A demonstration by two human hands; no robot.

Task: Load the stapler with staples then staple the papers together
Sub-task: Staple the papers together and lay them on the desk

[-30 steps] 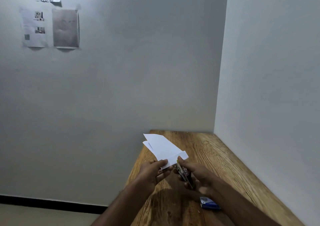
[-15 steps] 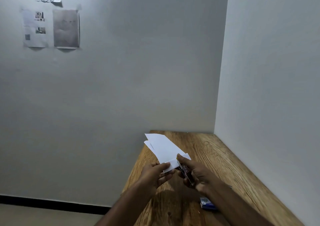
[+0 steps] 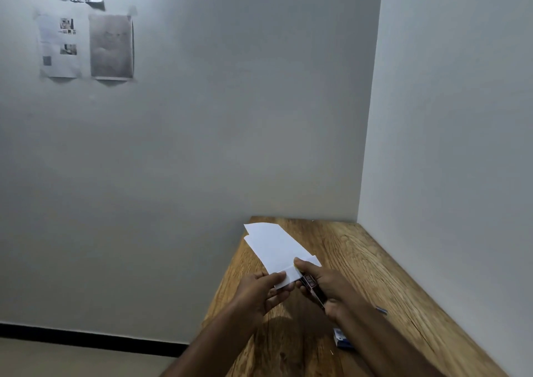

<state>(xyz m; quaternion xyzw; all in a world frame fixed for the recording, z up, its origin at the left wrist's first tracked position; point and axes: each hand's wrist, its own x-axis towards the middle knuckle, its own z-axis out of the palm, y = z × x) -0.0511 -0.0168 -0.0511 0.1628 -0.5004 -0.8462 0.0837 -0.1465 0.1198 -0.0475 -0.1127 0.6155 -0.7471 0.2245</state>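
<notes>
A small stack of white papers (image 3: 275, 246) is held in the air above the wooden table (image 3: 360, 264). My left hand (image 3: 264, 290) pinches the papers' near corner. My right hand (image 3: 324, 285) grips a small dark stapler (image 3: 311, 285) with a red label, its jaw at the papers' near edge, thumb pressed on top. Most of the stapler is hidden by my fingers. A blue staple box (image 3: 341, 340) lies on the table under my right forearm, partly covered.
The table sits in a corner, with grey walls behind and to the right. Printed sheets (image 3: 86, 44) are taped high on the back wall. Left of the table is open floor with a black skirting strip.
Both hands with papers and stapler have shifted slightly right and away from me. The grip on both is the same.
</notes>
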